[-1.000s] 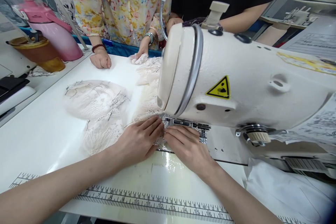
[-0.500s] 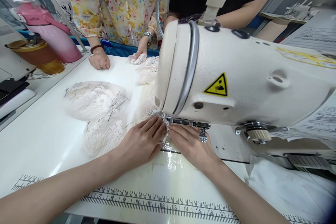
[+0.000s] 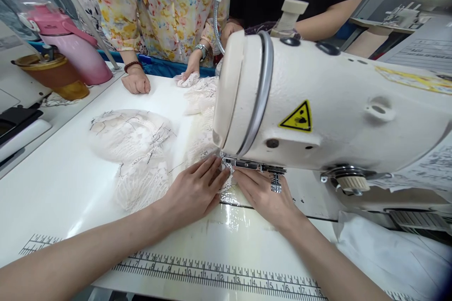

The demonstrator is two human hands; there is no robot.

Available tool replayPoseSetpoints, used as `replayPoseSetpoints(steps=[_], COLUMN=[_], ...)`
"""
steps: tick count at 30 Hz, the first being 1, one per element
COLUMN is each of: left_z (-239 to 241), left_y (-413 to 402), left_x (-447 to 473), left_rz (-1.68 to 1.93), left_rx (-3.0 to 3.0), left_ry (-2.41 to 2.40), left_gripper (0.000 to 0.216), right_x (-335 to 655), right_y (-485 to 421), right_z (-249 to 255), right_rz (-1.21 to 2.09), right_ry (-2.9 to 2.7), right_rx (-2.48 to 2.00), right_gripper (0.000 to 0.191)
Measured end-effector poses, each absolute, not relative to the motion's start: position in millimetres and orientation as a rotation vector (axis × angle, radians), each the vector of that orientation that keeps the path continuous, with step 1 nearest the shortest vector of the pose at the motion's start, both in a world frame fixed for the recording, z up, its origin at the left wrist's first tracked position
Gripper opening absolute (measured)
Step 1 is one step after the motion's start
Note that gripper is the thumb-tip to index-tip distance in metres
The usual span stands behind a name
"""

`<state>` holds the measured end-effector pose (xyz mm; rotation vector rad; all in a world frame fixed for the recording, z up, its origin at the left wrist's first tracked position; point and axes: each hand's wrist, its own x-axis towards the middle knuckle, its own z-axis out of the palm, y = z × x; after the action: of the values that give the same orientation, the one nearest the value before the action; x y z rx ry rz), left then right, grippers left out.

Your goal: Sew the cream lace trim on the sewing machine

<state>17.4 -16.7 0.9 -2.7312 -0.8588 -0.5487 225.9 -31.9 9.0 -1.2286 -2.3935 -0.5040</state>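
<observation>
Pale lace fabric (image 3: 203, 143) runs under the head of a white sewing machine (image 3: 335, 103). My left hand (image 3: 196, 188) lies palm down on the lace, left of the needle area, its fingers stretched out and slightly spread. Opposite it, my right hand (image 3: 268, 197) rests with straight fingers beside the lace edge, below a metal attachment (image 3: 247, 164). Some right fingertips are hidden under that attachment. A narrow strip of lace (image 3: 228, 167) shows between the two hands. The needle itself cannot be made out. More gathered lace (image 3: 141, 183) with dark loose threads lies left of my left hand.
Across the table, a person's hand (image 3: 136, 80) rests as a fist; their other hand (image 3: 192, 65) holds lace. A pink bottle (image 3: 72, 47) and brown cup (image 3: 52, 75) stand at left. A printed ruler (image 3: 212, 273) runs along the front edge; white cloth (image 3: 391, 249) lies right.
The view has shifted slightly, so things sit a little farther right. My left fingers have spread slightly, and more of the lace strip shows between my hands.
</observation>
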Motion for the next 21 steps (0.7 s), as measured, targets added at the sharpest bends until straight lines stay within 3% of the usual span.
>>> replayPoseSetpoints(steps=[21], left_z=[3], left_y=[0], left_x=[-5], left_rz=[-0.592], left_rx=[-2.849], left_ry=[-0.645], left_gripper=[0.034], right_x=[217], right_y=[-35], right_z=[4], right_rz=[-0.498], right_ry=[-2.537], right_rx=[-1.093], right_gripper=[0.035])
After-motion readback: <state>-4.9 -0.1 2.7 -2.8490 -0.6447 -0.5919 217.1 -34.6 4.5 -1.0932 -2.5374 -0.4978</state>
